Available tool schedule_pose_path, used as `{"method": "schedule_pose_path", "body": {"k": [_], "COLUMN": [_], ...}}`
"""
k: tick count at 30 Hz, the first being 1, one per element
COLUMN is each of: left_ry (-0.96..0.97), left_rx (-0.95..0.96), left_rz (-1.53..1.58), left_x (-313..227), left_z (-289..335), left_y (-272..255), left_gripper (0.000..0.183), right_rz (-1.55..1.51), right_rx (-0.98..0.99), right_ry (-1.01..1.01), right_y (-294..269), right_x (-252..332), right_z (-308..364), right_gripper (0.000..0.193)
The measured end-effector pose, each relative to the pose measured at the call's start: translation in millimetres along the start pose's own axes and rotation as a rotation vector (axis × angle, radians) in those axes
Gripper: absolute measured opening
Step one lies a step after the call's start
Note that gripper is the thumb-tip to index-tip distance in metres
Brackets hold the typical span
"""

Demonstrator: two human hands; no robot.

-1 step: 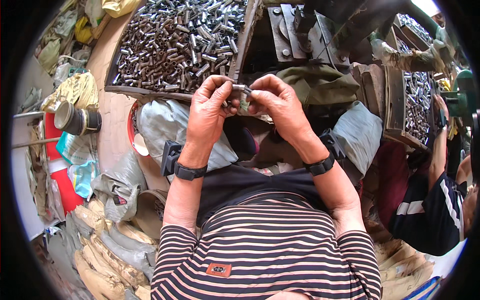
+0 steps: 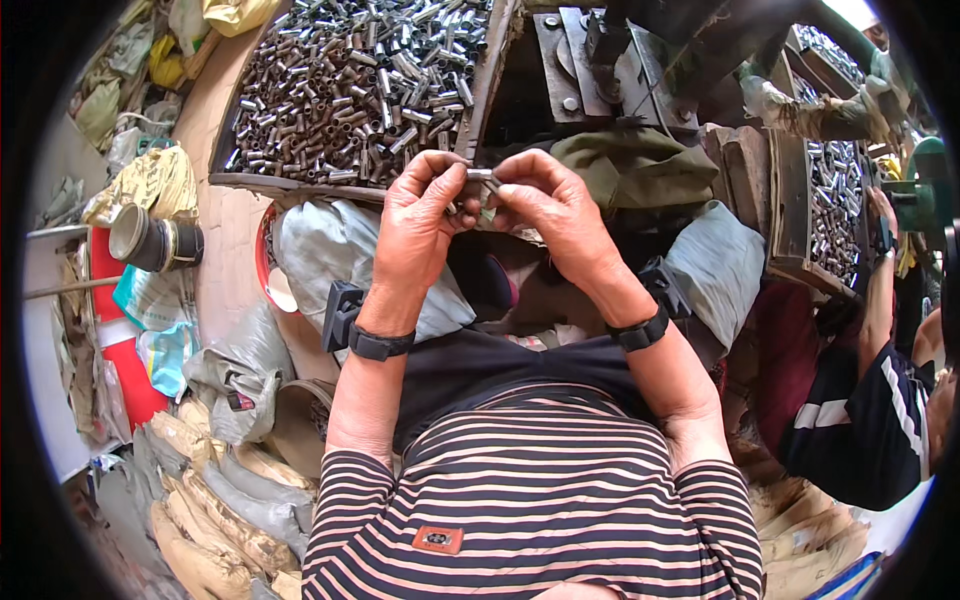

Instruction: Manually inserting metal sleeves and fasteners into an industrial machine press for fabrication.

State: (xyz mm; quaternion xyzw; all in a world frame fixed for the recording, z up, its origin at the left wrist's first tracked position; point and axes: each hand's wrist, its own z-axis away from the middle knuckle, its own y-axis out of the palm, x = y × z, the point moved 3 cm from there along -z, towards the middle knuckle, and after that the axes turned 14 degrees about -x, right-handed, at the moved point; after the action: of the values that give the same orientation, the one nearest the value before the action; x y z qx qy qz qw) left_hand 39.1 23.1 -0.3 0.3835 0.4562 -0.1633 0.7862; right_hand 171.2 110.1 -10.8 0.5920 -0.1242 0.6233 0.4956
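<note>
My left hand [image 2: 418, 205] and my right hand [image 2: 553, 205] meet in front of me, fingertips almost touching. Between them is a small shiny metal tube [image 2: 481, 174], pinched from the left by thumb and fingers. My right thumb and fingers close on its other end, where a second small metal piece seems to sit; its shape is too small to make out. Just beyond my hands stands a wooden tray [image 2: 300, 187] heaped with short metal tubes [image 2: 360, 95], some shiny, some brownish.
A dark metal machine [image 2: 590, 70] with bolted plates stands ahead, an olive cloth [image 2: 640, 180] below it. At right, a co-worker's arm [image 2: 878, 300] reaches beside another box of metal tubes [image 2: 835, 215]. Stacked sacks [image 2: 215, 525] and a black bucket [image 2: 150, 240] lie left.
The fingers of my right hand have shifted slightly around the metal tube, which now lies more level. Both arms stay in place.
</note>
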Motion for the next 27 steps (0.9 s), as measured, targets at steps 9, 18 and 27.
{"method": "schedule_pose_path", "body": {"k": [9,18,27], "left_ry": [-0.079,-0.096,0.016], "left_rx": [0.036,0.0,-0.003], "left_rz": [0.049,-0.014,-0.085], "left_x": [10.1,8.7,6.4], "left_z": [3.0,6.6,8.2], "left_y": [1.2,-0.7,3.4], "left_gripper": [0.012,0.016,0.013], "right_rz": [-0.115,-0.247,-0.287], "right_rx": [-0.023,-0.169,-0.115], "right_ry": [0.081,0.038,0.048], "right_y": [-11.5,-18.4,-17.5], "right_x": [-4.5,-5.7,-10.1], "right_z": [1.9,-3.9,-2.3], "right_gripper": [0.015,0.015,0.01]}}
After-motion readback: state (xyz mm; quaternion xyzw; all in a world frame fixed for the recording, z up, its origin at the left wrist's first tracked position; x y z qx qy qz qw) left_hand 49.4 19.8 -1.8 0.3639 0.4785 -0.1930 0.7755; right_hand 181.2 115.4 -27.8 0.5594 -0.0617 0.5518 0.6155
